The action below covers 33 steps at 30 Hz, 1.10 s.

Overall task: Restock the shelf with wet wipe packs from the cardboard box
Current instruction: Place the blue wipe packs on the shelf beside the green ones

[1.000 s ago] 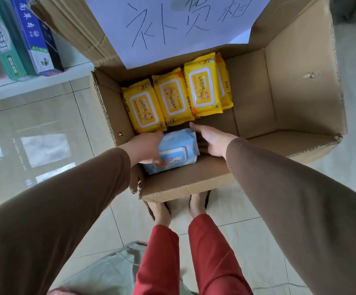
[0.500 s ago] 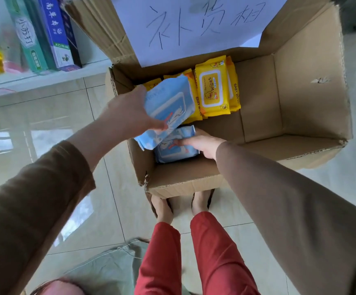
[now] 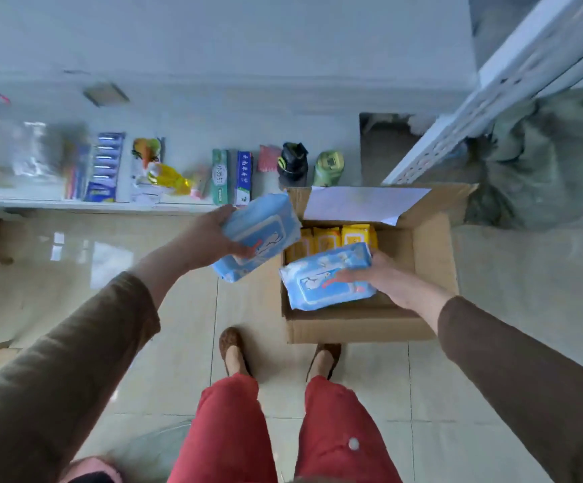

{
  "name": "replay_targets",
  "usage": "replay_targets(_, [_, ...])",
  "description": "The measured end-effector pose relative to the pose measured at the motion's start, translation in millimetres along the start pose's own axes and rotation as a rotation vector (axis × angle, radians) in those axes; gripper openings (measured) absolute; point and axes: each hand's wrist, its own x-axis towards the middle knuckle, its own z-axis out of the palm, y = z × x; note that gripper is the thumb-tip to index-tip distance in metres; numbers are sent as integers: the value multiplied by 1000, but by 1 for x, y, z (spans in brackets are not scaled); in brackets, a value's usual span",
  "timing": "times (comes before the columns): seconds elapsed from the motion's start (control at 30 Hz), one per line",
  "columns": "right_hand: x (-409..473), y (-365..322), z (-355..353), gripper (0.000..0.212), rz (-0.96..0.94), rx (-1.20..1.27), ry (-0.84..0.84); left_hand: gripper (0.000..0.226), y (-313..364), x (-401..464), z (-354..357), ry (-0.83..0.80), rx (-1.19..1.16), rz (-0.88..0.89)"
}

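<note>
Left hand at frame centre, fingers and thumb clamped round a blue wet wipe pack, held tilted in the air just left of the cardboard box and below the shelf edge. Right hand right of centre, gripping a second blue pack from its right end, thumb on the printed face, pack raised over the near part of the open box. Two blue packs close together, not touching. Deeper in the box, a row of yellow wipe packs, partly hidden behind the raised packs. White paper sheet lying across the box's far flap. Box standing on the glossy tiled floor in the right centre of the frame. Shelf running along the upper left, carrying toothpaste boxes, a blue multipack, a yellow packet and two small bottles; much of it blurred. White perforated upright slanting across the upper right. Brown sleeves on both arms, red trousers and brown slippers at the bottom centre.
</note>
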Motion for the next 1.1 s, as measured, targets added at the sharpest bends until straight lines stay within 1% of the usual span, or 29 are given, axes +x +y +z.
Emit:
replay_targets(0.07, [-27,-55,20,50,-66,-30,-33,59,-5,-24,-52,48,-39,13])
replay_targets(0.13, [-45,-108,45,48,-131,-62,-56,64,-14,-43,-107,98,-41,55])
replay_targets(0.23, [-56,-182,87,67,-223,-90,-65,70,-35,-58,-191,150,-75,113])
replay_targets(0.27, [-58,-205,102,68,-264,-73,-77,70,-41,-61,-217,159,-85,136])
replay_targets(0.37, [-57,-271,148,45,-406,-10,-96,64,-64,-62,-295,197,-91,196])
replay_targets(0.43, [-54,-306,164,46,-493,48,-90,58,-70,-54,-334,233,-38,224])
replay_targets(0.5, [-47,-339,180,52,-544,49,-77,54,-72,-42,-371,245,11,247])
replay_targets(0.53, [-43,-354,186,50,-558,58,-67,53,-71,-33,-387,251,37,261])
replay_targets(0.6, [-30,-382,188,48,-577,67,-33,50,-62,-11,-416,256,71,288])
replay_targets(0.63, [-22,-394,188,52,-590,57,-23,50,-54,1,-428,259,84,305])
replay_targets(0.7, [-5,-415,186,69,-603,23,7,50,-35,28,-451,272,121,355])
replay_targets(0.73, [6,-425,184,71,-606,21,28,50,-22,46,-464,281,148,379])
replay_targets(0.9, [57,-471,177,64,-634,55,62,54,43,126,-519,322,250,453])
replay_targets(1.1, [133,-538,175,53,-675,56,74,62,109,217,-583,333,285,489])
